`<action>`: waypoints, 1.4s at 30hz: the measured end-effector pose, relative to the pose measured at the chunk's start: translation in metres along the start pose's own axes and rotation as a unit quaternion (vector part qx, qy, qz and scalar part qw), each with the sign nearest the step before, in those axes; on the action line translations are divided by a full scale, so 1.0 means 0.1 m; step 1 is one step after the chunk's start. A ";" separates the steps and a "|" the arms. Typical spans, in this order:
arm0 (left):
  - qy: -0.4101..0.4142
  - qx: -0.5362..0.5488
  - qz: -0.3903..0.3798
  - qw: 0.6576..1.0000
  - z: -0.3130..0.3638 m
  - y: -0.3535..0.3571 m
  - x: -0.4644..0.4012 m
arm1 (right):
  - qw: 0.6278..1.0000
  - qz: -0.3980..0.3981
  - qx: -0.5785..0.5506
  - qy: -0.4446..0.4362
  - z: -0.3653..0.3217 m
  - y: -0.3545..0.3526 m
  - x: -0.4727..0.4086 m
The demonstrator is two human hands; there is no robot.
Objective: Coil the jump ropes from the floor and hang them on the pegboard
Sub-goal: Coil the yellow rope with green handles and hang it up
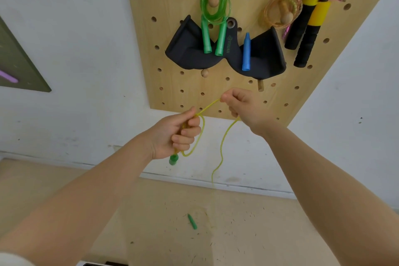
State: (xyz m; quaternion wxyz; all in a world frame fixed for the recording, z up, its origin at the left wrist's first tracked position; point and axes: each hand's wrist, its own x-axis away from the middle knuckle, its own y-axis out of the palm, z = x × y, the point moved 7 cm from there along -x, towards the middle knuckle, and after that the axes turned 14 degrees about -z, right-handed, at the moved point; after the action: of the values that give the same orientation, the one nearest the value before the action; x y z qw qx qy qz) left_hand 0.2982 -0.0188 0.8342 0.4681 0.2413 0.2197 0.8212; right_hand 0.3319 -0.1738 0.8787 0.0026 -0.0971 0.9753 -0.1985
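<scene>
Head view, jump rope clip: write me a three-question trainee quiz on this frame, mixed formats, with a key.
1. True or false: the yellow rope is already hanging on the pegboard.
2. Multiple choice: the second green handle of the yellow rope lies A) on the floor, B) on a peg, C) in the right hand.
3. Fill in: the coiled green rope hangs on a wooden ____.

Key
1. False: both hands hold it in front of the board; the left hand grips a loop and one handle.
2. A.
3. Peg.
</scene>
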 end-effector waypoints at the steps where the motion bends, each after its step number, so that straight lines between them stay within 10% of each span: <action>1: -0.012 -0.015 0.005 1.000 -0.01 0.00 -0.02 | 1.000 0.006 0.024 0.005 0.02 0.03 -0.03; 8: -0.059 -0.090 0.079 0.991 -0.06 -0.17 -0.04 | 0.988 0.119 0.096 -0.022 -0.05 0.00 0.01; 15: -0.072 -0.102 0.096 0.988 -0.14 -0.35 -0.01 | 0.996 0.025 -0.076 -0.033 -0.14 0.25 -0.09; 21: -0.038 -0.024 -0.063 0.997 -0.05 -0.06 -0.06 | 0.992 0.129 0.006 0.002 0.04 0.09 -0.12; 24: 0.025 0.105 -0.220 0.970 0.11 0.20 -0.04 | 0.973 0.049 0.227 -0.001 0.06 0.40 -0.16; 26: 0.064 0.076 -0.194 0.976 0.17 0.12 -0.02 | 0.959 0.035 0.282 0.013 0.09 0.50 -0.18; 30: 0.077 0.153 -0.219 0.960 0.13 0.05 0.06 | 0.971 0.052 0.226 0.048 0.09 0.39 -0.17; 34: 0.120 0.214 -0.103 0.964 0.20 -0.19 0.05 | 0.975 -0.178 -0.082 0.102 0.12 0.92 -0.07; 36: 0.131 0.225 -0.162 0.952 0.22 -0.22 0.02 | 0.941 -0.233 -0.213 0.119 0.06 1.13 -0.03; 39: 0.104 0.213 -0.204 0.950 0.21 -0.15 0.03 | 0.969 -0.211 -0.089 0.092 -0.05 1.14 -0.08; 42: 0.085 0.034 -0.048 0.995 0.15 -0.14 0.03 | 0.979 -0.180 -0.069 0.064 -0.12 1.11 -0.08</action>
State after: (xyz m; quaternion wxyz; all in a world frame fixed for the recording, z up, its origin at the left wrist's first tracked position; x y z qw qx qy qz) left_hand 0.3153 -0.0077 0.8387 0.4780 0.1758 0.2972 0.8076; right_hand 0.3183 -0.0676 0.8464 -0.1022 -0.2583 0.9513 -0.1333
